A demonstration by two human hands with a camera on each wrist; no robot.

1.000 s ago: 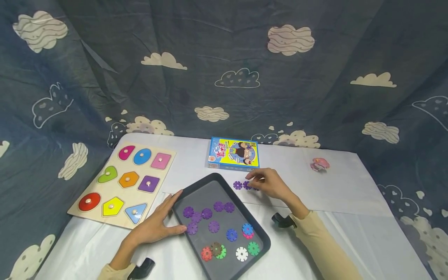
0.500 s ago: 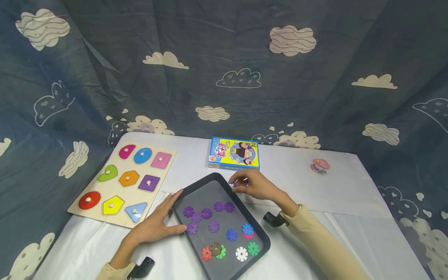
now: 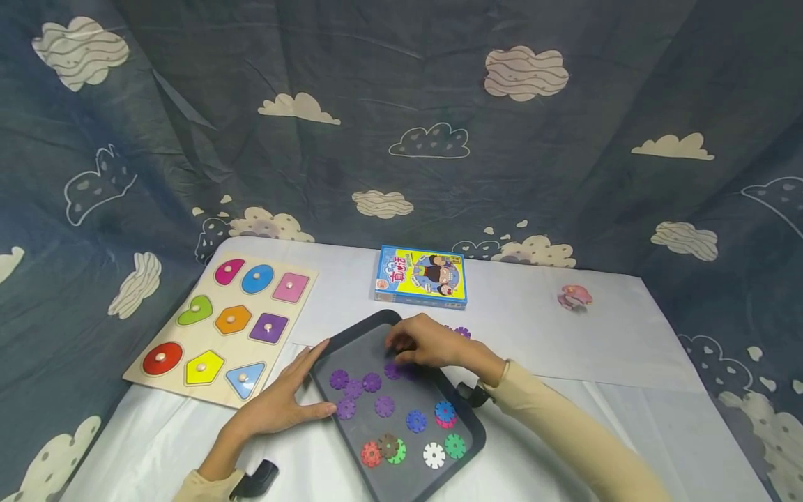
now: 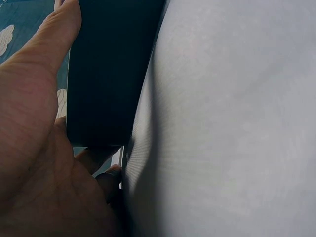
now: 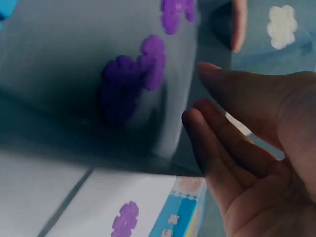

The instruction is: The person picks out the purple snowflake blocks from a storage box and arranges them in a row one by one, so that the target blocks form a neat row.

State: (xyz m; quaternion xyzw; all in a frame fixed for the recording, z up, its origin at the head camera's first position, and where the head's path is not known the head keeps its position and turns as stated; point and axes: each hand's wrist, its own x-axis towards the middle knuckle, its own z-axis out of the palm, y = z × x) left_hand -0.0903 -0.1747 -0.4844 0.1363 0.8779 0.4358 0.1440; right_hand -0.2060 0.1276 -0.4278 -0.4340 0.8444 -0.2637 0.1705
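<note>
A dark grey tray [image 3: 410, 481] stands slanted on the white tabletop. My left hand [image 3: 279, 408] grips its left side, thumb at the rim and fingers round the upper corner; the left wrist view has the palm facing the tray's outer wall. Over the upper right part of the tray is my right hand [image 3: 429, 341]. In the right wrist view its thumb and fingertips are apart, with nothing visible between them. Below lie purple notched discs [image 5: 153, 61], some overlapping. Several more, including a blue disc [image 3: 416, 421] and a white disc [image 3: 434, 455], lie in the tray.
Beyond the tray's right rim, purple discs [image 3: 462, 332] lie on the table, partly hidden by my right hand. A blue and yellow box [image 3: 422, 275] is behind them. A wooden shape puzzle [image 3: 233, 320] lies left; a small pink object [image 3: 574, 298] sits far right.
My right hand has moved left from the purple discs on the table, across the tray's rim and over the tray. The left hand has stayed on the tray.
</note>
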